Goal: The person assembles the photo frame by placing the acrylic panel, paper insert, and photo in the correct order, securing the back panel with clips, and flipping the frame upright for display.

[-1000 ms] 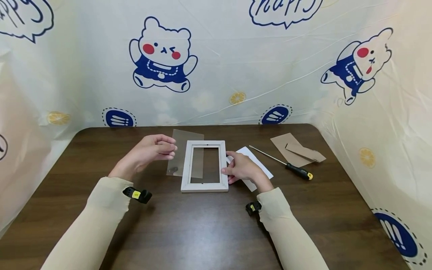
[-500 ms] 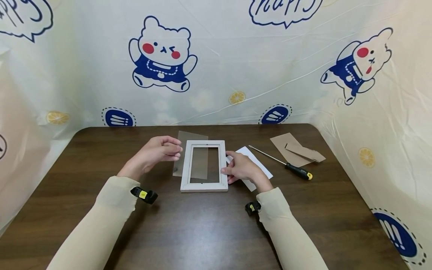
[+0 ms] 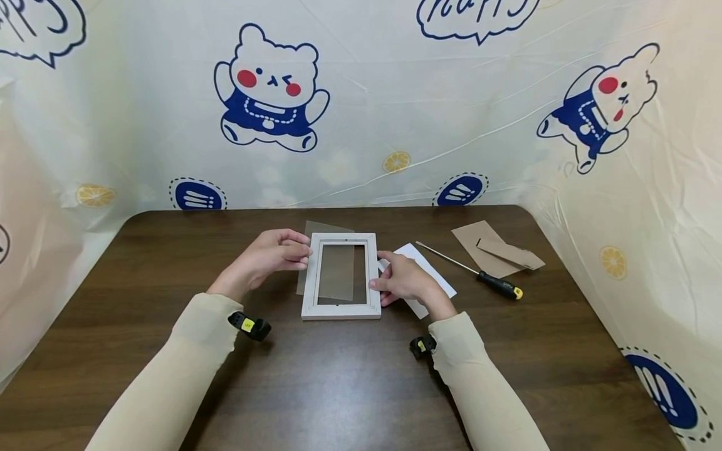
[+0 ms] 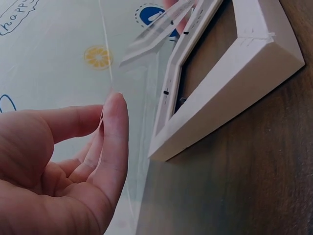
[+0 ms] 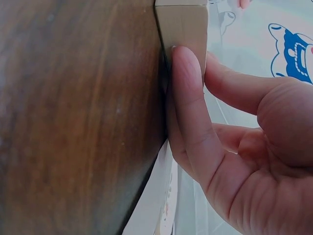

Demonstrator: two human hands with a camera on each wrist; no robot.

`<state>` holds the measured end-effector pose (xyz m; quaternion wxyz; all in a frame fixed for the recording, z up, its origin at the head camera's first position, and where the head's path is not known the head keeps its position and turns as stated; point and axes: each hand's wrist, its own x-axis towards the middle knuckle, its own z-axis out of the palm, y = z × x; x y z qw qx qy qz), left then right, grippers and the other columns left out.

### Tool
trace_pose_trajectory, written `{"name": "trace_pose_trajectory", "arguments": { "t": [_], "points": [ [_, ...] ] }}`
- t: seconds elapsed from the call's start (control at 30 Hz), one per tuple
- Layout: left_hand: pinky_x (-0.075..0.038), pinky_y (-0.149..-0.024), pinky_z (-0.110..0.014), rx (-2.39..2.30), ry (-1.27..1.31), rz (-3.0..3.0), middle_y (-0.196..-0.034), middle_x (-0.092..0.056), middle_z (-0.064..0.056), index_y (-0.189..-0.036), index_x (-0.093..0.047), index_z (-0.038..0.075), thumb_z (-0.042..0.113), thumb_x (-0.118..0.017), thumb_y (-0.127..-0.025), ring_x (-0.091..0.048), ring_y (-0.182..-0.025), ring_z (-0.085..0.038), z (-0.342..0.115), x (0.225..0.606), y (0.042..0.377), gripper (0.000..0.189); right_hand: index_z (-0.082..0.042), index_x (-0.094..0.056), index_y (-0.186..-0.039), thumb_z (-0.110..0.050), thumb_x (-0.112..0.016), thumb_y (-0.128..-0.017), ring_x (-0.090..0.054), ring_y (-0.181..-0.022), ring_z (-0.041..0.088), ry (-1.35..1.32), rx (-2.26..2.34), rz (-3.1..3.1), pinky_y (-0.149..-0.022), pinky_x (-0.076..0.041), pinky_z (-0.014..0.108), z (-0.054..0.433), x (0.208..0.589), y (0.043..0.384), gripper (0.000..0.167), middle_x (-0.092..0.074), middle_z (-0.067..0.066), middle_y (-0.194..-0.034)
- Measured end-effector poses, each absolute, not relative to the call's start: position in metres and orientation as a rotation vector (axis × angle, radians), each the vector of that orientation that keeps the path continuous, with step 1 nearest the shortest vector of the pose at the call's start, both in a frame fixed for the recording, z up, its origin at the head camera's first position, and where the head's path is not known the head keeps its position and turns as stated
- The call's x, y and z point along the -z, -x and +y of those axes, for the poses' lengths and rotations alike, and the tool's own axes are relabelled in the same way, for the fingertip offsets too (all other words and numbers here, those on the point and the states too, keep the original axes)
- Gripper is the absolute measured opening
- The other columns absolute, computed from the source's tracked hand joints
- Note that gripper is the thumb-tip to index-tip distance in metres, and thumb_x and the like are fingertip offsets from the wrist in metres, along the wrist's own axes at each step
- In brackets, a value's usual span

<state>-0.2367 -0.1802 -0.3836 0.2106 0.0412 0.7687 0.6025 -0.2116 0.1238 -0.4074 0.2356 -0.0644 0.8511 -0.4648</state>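
A clear thin sheet (image 3: 317,228) is pinched between the thumb and fingers of my left hand (image 3: 276,255). It overlaps the left part of the white picture frame (image 3: 341,311), which lies on the table; whether it touches the frame I cannot tell. In the left wrist view the sheet stands nearly edge-on beside the frame (image 4: 234,83), whose inner edge has small dark tabs. My right hand (image 3: 403,279) grips the frame's right side, thumb on top and fingers along the outer edge (image 5: 182,29).
White paper (image 3: 434,270) lies partly behind my right hand. Further right are a screwdriver (image 3: 496,285) with a black and yellow handle and a brown backing board (image 3: 472,235) with a stand strip (image 3: 510,254). A printed curtain (image 3: 361,113) borders the wooden table (image 3: 338,388).
My left hand has moved to the right with the clear sheet, which now overlaps more of the frame's opening. My right hand and the frame have stayed in place.
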Motion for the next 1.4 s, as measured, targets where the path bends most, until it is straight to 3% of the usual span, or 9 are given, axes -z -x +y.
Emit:
{"name": "trace_pose_trajectory", "arguments": {
  "t": [0.37, 0.63, 1.07, 1.4],
  "points": [
    [-0.062, -0.083, -0.027, -1.681, -0.080, 2.127, -0.112, -0.067, -0.018, -0.141, -0.052, -0.011, 0.010, -0.064, -0.107, -0.070, -0.089, -0.014, -0.173, 0.394, 0.239, 0.042, -0.001, -0.030, -0.165, -0.008, -0.075, -0.100, -0.071, -0.065, 0.019, 0.179, 1.269, 2.339, -0.065, -0.063, 0.036, 0.124, 0.407, 0.211, 0.079, -0.064, 0.016, -0.096],
    [-0.061, -0.084, -0.027, -1.665, -0.081, 2.133, -0.117, -0.067, -0.023, -0.141, -0.053, -0.010, 0.009, -0.064, -0.107, -0.071, -0.090, -0.015, -0.169, 0.399, 0.240, 0.041, -0.002, -0.030, -0.166, -0.008, -0.075, -0.100, -0.071, -0.066, 0.020, 0.185, 1.271, 2.335, -0.066, -0.063, 0.036, 0.124, 0.408, 0.212, 0.080, -0.063, 0.016, -0.097],
    [-0.061, -0.081, -0.025, -1.686, -0.089, 2.107, -0.109, -0.070, -0.017, -0.141, -0.052, -0.012, 0.008, -0.063, -0.107, -0.070, -0.088, -0.013, -0.164, 0.402, 0.241, 0.041, -0.003, -0.030, -0.166, -0.009, -0.075, -0.100, -0.072, -0.066, 0.021, 0.189, 1.258, 2.344, -0.066, -0.063, 0.036, 0.124, 0.408, 0.212, 0.081, -0.064, 0.016, -0.098],
    [-0.061, -0.081, -0.025, -1.701, -0.082, 2.083, -0.120, -0.069, -0.025, -0.141, -0.051, -0.014, 0.008, -0.063, -0.106, -0.070, -0.089, -0.013, -0.159, 0.406, 0.243, 0.042, -0.002, -0.030, -0.165, -0.009, -0.075, -0.100, -0.071, -0.067, 0.020, 0.181, 1.261, 2.347, -0.065, -0.063, 0.035, 0.124, 0.408, 0.211, 0.079, -0.063, 0.016, -0.098]
  ]
}}
